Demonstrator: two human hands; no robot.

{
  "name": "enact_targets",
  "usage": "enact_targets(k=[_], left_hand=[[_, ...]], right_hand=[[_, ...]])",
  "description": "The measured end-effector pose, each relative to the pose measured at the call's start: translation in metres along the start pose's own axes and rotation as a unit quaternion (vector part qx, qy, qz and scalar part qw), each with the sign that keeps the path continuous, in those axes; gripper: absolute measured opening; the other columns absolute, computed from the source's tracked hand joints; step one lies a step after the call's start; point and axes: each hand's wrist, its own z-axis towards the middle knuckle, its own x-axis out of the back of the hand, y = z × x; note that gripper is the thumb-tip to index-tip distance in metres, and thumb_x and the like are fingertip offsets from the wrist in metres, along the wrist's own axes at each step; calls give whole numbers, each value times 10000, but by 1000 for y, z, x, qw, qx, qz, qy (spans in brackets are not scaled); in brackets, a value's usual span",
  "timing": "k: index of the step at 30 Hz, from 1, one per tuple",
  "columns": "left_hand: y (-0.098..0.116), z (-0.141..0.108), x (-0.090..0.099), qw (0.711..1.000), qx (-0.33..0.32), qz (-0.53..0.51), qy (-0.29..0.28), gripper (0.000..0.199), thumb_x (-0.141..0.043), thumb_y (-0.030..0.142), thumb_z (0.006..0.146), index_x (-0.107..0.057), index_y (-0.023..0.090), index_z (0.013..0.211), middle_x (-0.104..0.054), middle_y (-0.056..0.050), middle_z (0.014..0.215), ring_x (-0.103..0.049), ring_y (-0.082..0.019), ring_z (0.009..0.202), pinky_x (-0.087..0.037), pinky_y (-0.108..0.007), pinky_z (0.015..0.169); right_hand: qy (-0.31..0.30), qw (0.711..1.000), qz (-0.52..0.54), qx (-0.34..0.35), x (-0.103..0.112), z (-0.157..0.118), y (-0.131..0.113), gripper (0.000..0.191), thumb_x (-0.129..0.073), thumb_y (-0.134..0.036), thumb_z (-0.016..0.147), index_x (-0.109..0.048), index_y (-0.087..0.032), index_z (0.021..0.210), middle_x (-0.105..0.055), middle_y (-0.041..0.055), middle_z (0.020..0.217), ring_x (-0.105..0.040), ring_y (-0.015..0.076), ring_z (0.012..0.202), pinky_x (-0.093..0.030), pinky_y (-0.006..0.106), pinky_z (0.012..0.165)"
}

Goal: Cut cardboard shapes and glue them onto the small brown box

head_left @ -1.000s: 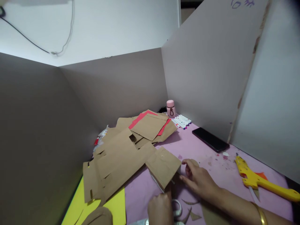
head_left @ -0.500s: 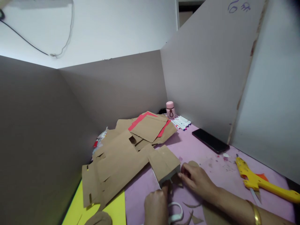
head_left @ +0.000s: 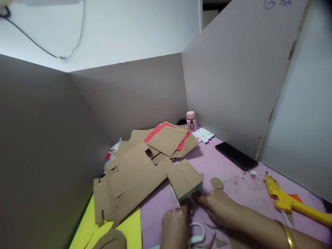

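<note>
My left hand [head_left: 175,226] is mostly curled, its foremost fingers at the near edge of the folded cardboard piece [head_left: 184,178]; I can't tell whether they pinch it. My right hand [head_left: 220,209] reaches its index finger to the same open edge, the others bent, and I can't make out a closed hold there either. The piece sits mid-table, its left corner at the larger cardboard sheet [head_left: 135,176]. I judge it light and fairly stiff, not slippery, but apt to crease or crush along its folds — best taken by the side walls, near the corners, with light pressure. It looks box-like, pale inside; what it holds, if anything, I can't see.

The looped white handle [head_left: 198,238] lies just beside my left hand. Farther off, the pink lidded bottle [head_left: 191,121] stands upright — lid on, contents hidden — beside the markers [head_left: 203,135].
</note>
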Motion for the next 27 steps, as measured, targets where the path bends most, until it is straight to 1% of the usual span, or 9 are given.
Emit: enact_targets(k=[5,8,10,13,16,18,23,27], left_hand=[[-1,1,-3,1000,-12,-2,2,550,-370,16,781,-547,165,1280,-753,-173,885,-706,-375,828,-537,-519,693],[-1,1,-2,1000,-16,-2,9,552,-359,15,781,-545,157,1281,-754,-173,887,-708,-371,822,-539,-515,692],[-1,0,-1,1000,-16,-1,15,549,-356,17,779,-553,161,1271,-755,-171,878,-708,-373,817,-538,-519,690],[-2,-3,1,1000,-20,3,16,545,-369,26,769,-564,162,1260,-754,-172,881,-705,-380,828,-538,-523,695],[-3,-5,1,1000,-24,6,14,586,-351,25,773,-505,170,1319,-753,-167,897,-704,-376,838,-536,-524,699],[-4,-4,-1,1000,-22,8,9,610,-345,19,766,-477,169,1342,-752,-168,900,-704,-374,836,-536,-523,696],[-5,0,-4,1000,-18,9,-6,581,-366,22,739,-557,161,1270,-750,-179,908,-697,-389,859,-529,-533,717],[-6,1,-3,1000,-15,0,-1,590,-384,49,766,-502,196,1326,-753,-158,924,-696,-371,886,-529,-515,744]], right_hand=[[-5,1000,-4,-1,-5,-3,0,497,-478,-95,726,-596,-176,1201,-771,139,765,-725,319,657,-257,307,465],[2,1000,-1,-6,-7,-4,1,503,-467,-91,722,-604,-198,1194,-774,129,774,-724,310,663,-278,306,475],[10,1000,3,-8,-9,-5,3,544,-462,-76,706,-593,-232,1211,-778,108,787,-724,292,668,-300,299,488],[23,1000,7,-13,-12,-7,5,674,-455,-57,683,-495,-259,1325,-780,96,800,-723,282,675,-323,292,508],[27,999,7,-18,-13,-10,7,705,-449,-54,682,-455,-241,1362,-776,117,802,-722,300,687,-326,297,511],[25,1000,9,-17,-12,-10,9,671,-453,-59,683,-492,-235,1329,-774,124,802,-723,307,692,-324,297,508],[17,1000,15,-18,-9,-8,8,492,-465,-74,692,-630,-223,1130,-772,127,764,-719,305,652,-301,291,488],[18,999,20,-24,-8,-6,9,383,-484,-99,710,-678,-195,1026,-764,147,734,-709,309,609,-270,287,471]])
